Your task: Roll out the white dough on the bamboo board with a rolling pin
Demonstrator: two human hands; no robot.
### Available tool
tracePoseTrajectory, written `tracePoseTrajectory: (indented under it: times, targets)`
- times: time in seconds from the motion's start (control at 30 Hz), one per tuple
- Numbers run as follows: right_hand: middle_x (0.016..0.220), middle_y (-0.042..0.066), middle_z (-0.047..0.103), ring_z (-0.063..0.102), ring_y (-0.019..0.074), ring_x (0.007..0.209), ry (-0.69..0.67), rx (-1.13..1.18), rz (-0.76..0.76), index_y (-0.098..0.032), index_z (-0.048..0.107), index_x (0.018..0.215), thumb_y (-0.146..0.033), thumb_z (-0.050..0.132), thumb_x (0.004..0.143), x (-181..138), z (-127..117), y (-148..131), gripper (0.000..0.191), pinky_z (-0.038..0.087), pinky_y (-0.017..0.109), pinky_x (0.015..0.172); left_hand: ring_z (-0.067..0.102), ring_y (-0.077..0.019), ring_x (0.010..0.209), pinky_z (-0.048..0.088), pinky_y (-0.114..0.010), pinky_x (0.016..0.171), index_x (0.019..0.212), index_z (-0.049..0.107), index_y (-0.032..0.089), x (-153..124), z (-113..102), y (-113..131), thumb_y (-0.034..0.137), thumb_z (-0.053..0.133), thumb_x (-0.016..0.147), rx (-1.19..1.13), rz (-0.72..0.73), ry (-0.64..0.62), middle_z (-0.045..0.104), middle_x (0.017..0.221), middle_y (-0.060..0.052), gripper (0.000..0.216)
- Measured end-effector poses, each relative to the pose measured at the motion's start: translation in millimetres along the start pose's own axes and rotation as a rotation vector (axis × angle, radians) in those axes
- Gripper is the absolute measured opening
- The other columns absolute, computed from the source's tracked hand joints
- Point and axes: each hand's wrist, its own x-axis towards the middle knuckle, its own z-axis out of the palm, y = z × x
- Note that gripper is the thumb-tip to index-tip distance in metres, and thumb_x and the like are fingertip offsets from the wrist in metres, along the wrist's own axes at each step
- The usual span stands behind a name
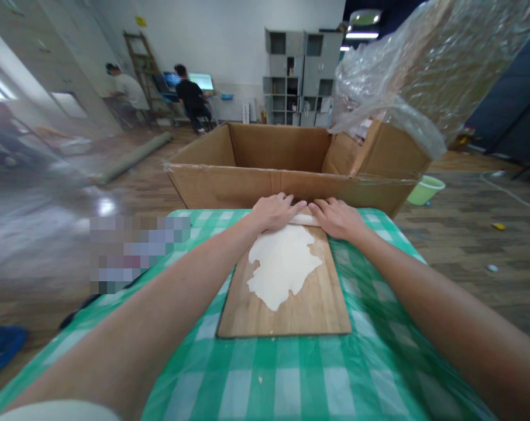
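Note:
A sheet of dough (282,263), thin and pale with a ragged outline, lies on a wooden board (247,321). At its far edge is a light-coloured rolling pin (304,220); only its middle shows between my hands. My left hand (276,211) rests over the pin's left part, fingers pointing forward and thumb toward the centre. Over the right part sits my right hand (337,218), its thumb close to the left one. Both hands press on the pin from above, arms stretched forward.
A green-and-white checked cloth (282,392) covers the table. Right behind its far edge stands a large open cardboard box (256,184), with plastic-wrapped material (444,70) rising at the right. A light green bin (426,190) is on the floor. Two people sit in the background.

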Motion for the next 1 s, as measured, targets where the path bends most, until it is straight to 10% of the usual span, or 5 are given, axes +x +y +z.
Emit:
tracePoseTrajectory:
  times: [0.33, 1.0]
  targets:
    - [0.125, 0.02, 0.075, 0.073, 0.0355, 0.113, -0.029, 0.069, 0.232, -0.015, 0.045, 0.155, -0.062, 0.004, 0.108, -38, -4, -29, 0.078, 0.05, 0.046, 0.092, 0.062, -0.0303, 0.125, 0.052, -0.047, 0.096, 0.138, 0.062, 0.031, -43, -7, 25, 0.061, 0.016, 0.109, -0.051, -0.047, 0.097, 0.067, 0.138, -0.01, 0.062]
    - [0.156, 0.018, 0.055, 0.058, 0.0295, 0.136, 0.049, 0.114, -0.022, -0.012, 0.043, 0.153, -0.047, 0.025, 0.111, -132, -12, -53, 0.058, 0.043, 0.039, 0.109, 0.046, -0.0363, 0.147, 0.028, -0.046, 0.124, 0.153, 0.045, 0.005, -157, -22, 71, 0.065, 0.039, 0.101, -0.042, 0.062, 0.235, 0.05, 0.159, -0.022, 0.08]
